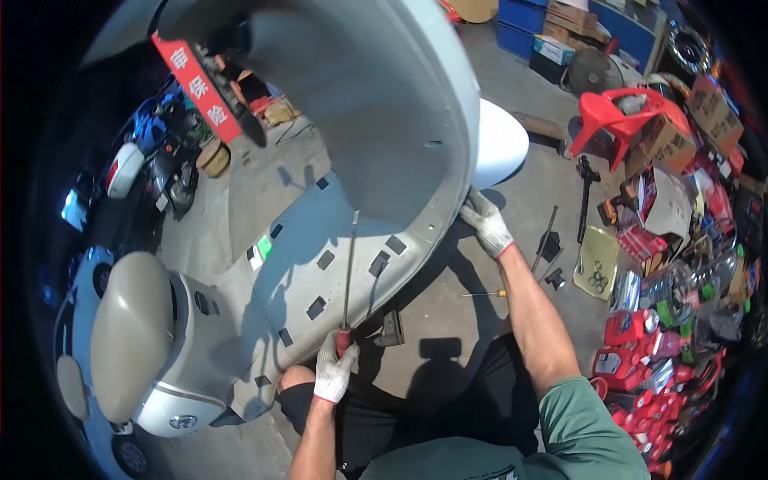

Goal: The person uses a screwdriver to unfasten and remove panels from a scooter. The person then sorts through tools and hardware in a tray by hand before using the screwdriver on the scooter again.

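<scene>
A cream scooter body (288, 240) fills the middle, its tall curved front shield (376, 96) rising at the top and its floorboard dotted with small rectangular openings. My gloved left hand (334, 372) is closed on a red-handled screwdriver (345, 338), held low at the floorboard's near edge with its long shaft pointing away from me. My gloved right hand (486, 224) grips the right edge of the front shield. Just beyond it sits a white rounded part (500, 140). A yellow-handled screwdriver (500, 294) lies on the floor below my right hand.
On the right are a red plastic chair (600, 120), a drill (620, 204), a tray of rings (592, 272), cartons (664, 140) and several red jugs (620, 328). The scooter's seat (128, 336) is at left, with a blue car (80, 304) and parked scooters (120, 172) behind it.
</scene>
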Motion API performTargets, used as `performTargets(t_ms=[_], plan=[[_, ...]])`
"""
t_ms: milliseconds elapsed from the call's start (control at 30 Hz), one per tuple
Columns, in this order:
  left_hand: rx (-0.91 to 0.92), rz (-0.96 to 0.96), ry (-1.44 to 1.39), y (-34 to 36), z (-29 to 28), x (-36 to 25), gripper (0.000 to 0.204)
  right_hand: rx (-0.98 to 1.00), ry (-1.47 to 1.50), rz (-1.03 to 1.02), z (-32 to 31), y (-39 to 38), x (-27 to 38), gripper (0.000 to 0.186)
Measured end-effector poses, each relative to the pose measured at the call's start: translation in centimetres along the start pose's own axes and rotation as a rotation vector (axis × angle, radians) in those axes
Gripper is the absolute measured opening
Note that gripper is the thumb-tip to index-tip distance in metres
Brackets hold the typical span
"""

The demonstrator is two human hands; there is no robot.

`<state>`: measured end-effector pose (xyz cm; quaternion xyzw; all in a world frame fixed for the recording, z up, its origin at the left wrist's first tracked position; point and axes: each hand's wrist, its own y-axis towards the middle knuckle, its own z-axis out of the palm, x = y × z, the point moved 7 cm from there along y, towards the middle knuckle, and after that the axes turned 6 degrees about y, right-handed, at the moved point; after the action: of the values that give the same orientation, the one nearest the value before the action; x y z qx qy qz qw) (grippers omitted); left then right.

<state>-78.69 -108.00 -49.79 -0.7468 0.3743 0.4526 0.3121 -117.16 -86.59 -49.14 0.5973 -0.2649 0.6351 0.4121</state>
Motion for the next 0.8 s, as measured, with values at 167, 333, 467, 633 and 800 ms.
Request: performTargets(t_ms=[167, 333, 467, 633, 800], plan=[[-0.040, 0.012, 0.040, -1.2, 0.8, -1.0, 0.036, -0.045, 0.469, 0.106, 0.4, -0.1, -2.3, 0.047], [-0.080, 0.011, 0.142, -2.1, 1.0, -1.3, 0.042, -0.158, 0.732, 0.204, 0.7, 0.1, -4.1, 0.057], [-0.067, 0.005, 0.114, -2.1, 2.2, -1.9, 0.043, -0.053, 0.848, 0.078, 0.7, 1.1, -4.3, 0.052], [-0.096, -0.030, 0.132, -2.7, 2.7, -2.3, 0.043, 0.020, 0.789, 0.162, 1.7, 1.3, -4.4, 0.082], [-0.088, -0.005, 0.159, -2.1, 3.7, -2.2, 0.043, -0.058, 0.730, 0.123, 1.3, 2.5, -6.8, 0.081]])
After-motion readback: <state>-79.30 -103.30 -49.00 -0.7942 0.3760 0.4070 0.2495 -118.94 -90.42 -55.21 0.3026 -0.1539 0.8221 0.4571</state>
